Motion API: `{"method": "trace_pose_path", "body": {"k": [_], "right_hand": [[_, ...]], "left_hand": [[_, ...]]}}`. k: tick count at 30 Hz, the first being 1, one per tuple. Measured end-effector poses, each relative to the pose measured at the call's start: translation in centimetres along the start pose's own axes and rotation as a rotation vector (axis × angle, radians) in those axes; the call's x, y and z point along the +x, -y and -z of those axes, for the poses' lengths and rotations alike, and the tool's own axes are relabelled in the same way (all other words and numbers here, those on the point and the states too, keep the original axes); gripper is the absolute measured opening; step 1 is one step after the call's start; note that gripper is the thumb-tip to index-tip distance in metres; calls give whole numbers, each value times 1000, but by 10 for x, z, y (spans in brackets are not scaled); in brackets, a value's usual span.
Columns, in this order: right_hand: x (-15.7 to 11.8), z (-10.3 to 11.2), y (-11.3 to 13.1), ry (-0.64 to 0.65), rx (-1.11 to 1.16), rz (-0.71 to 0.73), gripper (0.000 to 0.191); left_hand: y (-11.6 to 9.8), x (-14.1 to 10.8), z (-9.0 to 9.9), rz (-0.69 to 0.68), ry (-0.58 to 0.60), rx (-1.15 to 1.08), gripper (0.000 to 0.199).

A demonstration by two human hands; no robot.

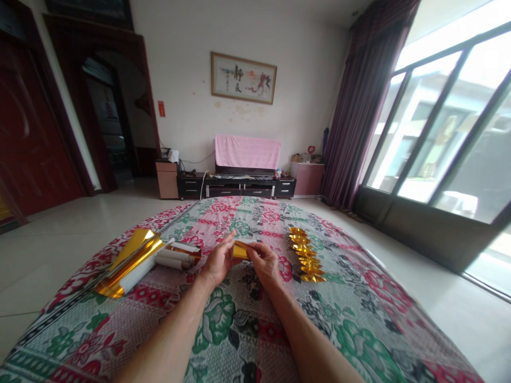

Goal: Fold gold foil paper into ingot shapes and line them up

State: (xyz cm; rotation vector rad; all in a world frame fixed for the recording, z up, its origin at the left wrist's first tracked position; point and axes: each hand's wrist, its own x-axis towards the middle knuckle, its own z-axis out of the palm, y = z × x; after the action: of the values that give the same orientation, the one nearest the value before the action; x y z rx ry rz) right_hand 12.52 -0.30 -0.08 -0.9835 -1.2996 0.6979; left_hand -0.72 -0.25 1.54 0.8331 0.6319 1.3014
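Foil shapes (309, 261) in a row at right look finished, while one gold piece (240, 251), held between left hand (219, 260) and pinching right hand (265, 263) above the patterned cloth (217, 319), seems part-worked, and gold sheets (149, 255) at left look unworked.

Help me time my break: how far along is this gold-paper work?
Partway, it seems. Shaped gold pieces in a row on the right look done. Between the left hand and right hand is one folded piece. Gold sheets and rolled paper on the left look unworked; how many remain, I can't tell.
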Motion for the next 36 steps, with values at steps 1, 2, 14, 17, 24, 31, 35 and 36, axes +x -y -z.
{"method": "trace_pose_path", "body": {"k": [1, 2, 14, 17, 24, 31, 35, 36], "right_hand": [[0, 0, -1, -8, 6, -3, 22], [1, 0, -1, -14, 12, -4, 23], [3, 2, -3, 56, 142, -81, 57], [2, 6, 3, 61, 198, -148, 48], [2, 7, 2, 73, 213, -157, 29], [4, 5, -4, 31, 229, -156, 32], [4, 5, -5, 14, 290, -150, 30], [4, 4, -5, 14, 306, -154, 30]], "left_hand": [[0, 0, -1, -1, -9, 1, 47], [-1, -1, -1, -4, -18, 12, 47], [5, 4, 1, -24, 16, 54, 33], [6, 5, 1, -40, 13, 54, 31], [9, 6, 2, -80, -30, 123, 25], [14, 9, 4, -193, -120, 290, 30], [12, 10, 4, -197, -155, 316, 33], [12, 10, 5, -196, -167, 313, 34]]}}
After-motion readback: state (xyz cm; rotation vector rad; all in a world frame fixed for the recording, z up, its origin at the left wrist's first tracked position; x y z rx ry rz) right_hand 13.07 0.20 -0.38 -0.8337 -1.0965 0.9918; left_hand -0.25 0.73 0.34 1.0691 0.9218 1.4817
